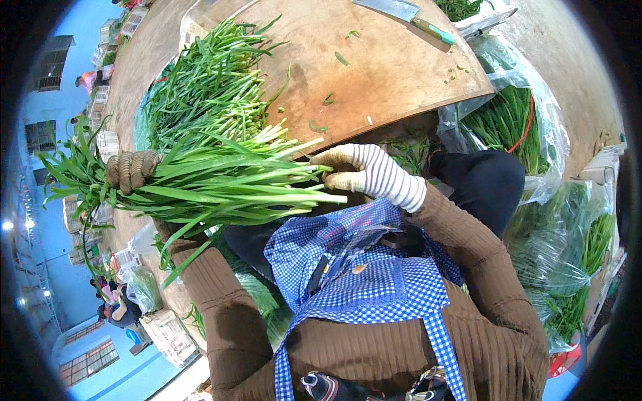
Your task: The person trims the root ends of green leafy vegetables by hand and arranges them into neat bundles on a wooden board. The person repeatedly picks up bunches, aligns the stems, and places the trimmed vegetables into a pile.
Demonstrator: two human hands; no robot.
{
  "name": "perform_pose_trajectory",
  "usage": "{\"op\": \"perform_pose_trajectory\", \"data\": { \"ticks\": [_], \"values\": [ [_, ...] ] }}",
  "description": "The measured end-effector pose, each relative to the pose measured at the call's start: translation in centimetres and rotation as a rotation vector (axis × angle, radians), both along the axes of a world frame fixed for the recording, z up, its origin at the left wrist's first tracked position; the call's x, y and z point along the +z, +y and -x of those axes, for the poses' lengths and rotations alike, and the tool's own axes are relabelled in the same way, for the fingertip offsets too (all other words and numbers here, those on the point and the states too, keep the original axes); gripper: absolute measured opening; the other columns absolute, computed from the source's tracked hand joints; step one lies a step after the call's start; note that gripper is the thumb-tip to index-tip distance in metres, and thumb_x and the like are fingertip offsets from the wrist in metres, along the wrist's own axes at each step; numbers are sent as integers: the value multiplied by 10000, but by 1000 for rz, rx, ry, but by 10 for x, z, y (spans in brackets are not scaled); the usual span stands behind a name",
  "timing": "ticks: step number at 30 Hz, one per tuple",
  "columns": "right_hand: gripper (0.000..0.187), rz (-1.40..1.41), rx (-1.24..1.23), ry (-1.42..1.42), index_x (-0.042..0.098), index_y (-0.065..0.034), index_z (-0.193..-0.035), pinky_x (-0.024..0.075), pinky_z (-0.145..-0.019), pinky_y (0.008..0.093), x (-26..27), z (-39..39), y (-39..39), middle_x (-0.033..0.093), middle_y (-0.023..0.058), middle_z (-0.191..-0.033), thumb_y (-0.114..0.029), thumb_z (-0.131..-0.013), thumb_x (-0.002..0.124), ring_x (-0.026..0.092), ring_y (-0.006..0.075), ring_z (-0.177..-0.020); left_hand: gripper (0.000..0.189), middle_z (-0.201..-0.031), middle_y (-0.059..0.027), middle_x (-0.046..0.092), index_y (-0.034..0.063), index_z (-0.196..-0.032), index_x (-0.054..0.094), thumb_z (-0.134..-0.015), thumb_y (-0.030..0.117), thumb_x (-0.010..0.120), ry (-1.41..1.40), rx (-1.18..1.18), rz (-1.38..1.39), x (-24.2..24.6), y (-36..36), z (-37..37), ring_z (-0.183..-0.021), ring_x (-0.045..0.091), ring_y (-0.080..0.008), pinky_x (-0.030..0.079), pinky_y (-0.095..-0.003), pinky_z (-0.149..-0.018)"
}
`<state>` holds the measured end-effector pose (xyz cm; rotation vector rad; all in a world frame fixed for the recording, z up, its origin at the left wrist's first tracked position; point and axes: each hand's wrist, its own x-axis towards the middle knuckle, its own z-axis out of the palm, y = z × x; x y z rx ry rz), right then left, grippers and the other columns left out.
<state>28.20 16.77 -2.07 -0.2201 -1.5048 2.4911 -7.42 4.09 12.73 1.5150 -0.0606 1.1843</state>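
Note:
My left hand (131,171), in a soiled ribbed glove, is closed around the leafy end of a bunch of long green stalks (235,185), likely garlic chives or a similar leafy green. The pale cut ends point to the right. My right hand (371,173), in a striped glove, pinches a stalk end at that side between thumb and fingers. Behind the bunch, a large heap of the same greens (210,90) lies on the left part of a wooden board (401,75). A cleaver (396,10) with a wood and green handle rests at the board's far edge.
Small green scraps (341,58) are scattered on the board. Clear plastic bags of greens (506,120) stand at the right, with more bagged greens (556,250) nearer me. White crates (168,336) and several people (118,301) are farther off at the left.

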Motion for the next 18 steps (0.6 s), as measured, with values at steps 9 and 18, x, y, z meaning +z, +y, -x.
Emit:
{"op": "perform_pose_trajectory", "data": {
  "ticks": [9,18],
  "values": [
    [200,-453,-54,-99,621,2,-876,448,-613,271,22,1,-8,605,81,-703,-143,-749,676,560,129,-653,93,-790,-21,640,130,-885,507,-885,218,476,4,-39,-39,4,1,-9,-644,600,-164,457,-320,-701],
    [234,-757,-123,-369,617,-38,-799,476,-592,327,-29,-38,13,619,129,-715,-265,-744,637,610,236,-665,92,-782,-27,639,126,-882,504,-884,214,480,-16,-83,-90,9,0,-10,-645,601,-165,462,-319,-694]
  ]
}}
